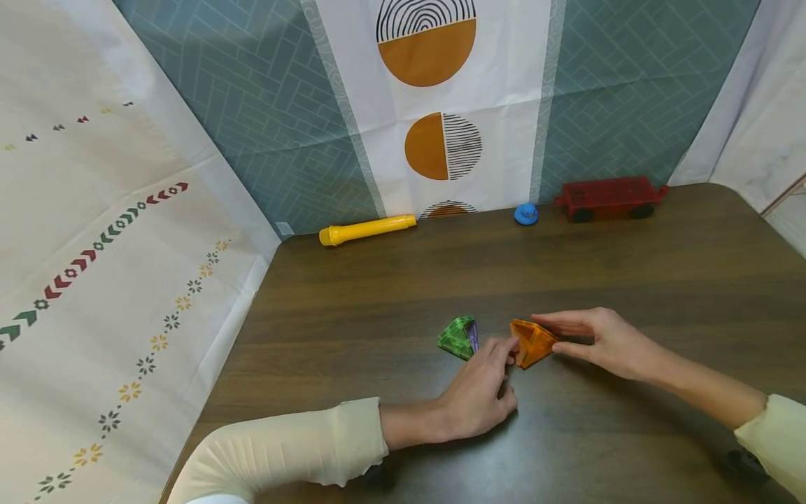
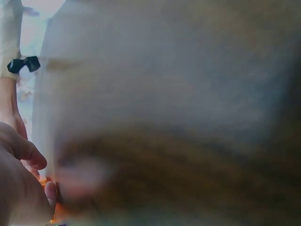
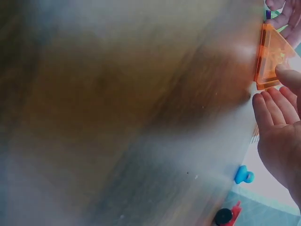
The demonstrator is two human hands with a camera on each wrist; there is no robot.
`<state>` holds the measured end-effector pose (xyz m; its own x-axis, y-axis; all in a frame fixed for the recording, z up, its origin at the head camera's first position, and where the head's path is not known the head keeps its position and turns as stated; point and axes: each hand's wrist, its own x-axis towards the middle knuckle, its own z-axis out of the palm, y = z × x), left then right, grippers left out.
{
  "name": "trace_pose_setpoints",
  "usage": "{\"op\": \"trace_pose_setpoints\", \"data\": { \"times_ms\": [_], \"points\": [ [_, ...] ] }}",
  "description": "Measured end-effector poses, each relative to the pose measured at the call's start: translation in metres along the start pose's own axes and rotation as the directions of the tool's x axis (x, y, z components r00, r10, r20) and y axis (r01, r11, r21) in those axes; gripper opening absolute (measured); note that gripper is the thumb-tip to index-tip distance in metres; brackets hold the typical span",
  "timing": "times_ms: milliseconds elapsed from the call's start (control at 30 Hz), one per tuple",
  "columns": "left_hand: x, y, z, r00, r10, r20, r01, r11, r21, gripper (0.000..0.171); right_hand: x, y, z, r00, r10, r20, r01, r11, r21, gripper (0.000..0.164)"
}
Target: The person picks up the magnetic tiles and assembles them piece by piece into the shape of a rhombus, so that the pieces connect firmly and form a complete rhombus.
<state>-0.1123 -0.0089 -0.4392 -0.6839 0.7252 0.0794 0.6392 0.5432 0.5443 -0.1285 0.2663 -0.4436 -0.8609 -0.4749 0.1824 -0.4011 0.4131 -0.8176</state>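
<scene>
An orange pyramid of translucent triangular tiles [image 1: 532,344] stands on the wooden table in the head view. My right hand [image 1: 609,344] holds its right side between thumb and fingers; in the right wrist view the thumb overlaps the orange face, with the fingers close by its lower edge. From the left, my left hand [image 1: 481,385] reaches in, its fingertips at the pyramid's left edge, the other fingers bent. Just behind that hand lies a green and purple tile shape [image 1: 459,337], its near corner partly covered by the hand. The left wrist view is mostly blurred.
Along the table's back edge lie a yellow toy microphone [image 1: 367,229], a blue rubber duck [image 1: 525,214] and a red toy wagon [image 1: 609,199] with black wheels. Patterned cloth [image 1: 252,91] hangs behind the table, with a white printed cloth [image 1: 107,280] at the left.
</scene>
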Motion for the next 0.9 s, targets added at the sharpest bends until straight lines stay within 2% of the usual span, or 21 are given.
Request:
{"op": "trace_pose_setpoints", "data": {
  "times_ms": [100, 233, 367, 533, 900],
  "points": [
    [-0.008, 0.000, 0.000, 1.000, 0.003, 0.009, -0.003, 1.000, -0.002, 0.076, -0.002, -0.002, 0.002, 1.000, 0.017, -0.024, -0.017, 0.999, -0.039, 0.052],
    [-0.012, -0.002, 0.000, 0.999, 0.023, 0.037, -0.022, 0.999, -0.039, 0.078, -0.004, -0.003, 0.007, 0.999, 0.020, -0.044, -0.021, 0.999, -0.040, 0.051],
    [-0.012, -0.003, 0.001, 0.997, 0.039, 0.070, -0.033, 0.996, -0.084, 0.079, -0.004, -0.003, 0.011, 0.997, -0.006, -0.080, 0.002, 0.999, -0.047, 0.048],
    [-0.010, -0.002, 0.001, 0.996, 0.035, 0.083, -0.028, 0.997, -0.076, 0.081, -0.003, -0.003, 0.014, 0.992, -0.036, -0.122, 0.021, 0.993, -0.120, 0.044],
    [-0.010, -0.002, 0.002, 0.996, 0.032, 0.083, -0.024, 0.996, -0.088, 0.081, -0.003, -0.006, 0.014, 0.991, -0.012, -0.137, -0.009, 0.987, -0.158, 0.042]
  ]
}}
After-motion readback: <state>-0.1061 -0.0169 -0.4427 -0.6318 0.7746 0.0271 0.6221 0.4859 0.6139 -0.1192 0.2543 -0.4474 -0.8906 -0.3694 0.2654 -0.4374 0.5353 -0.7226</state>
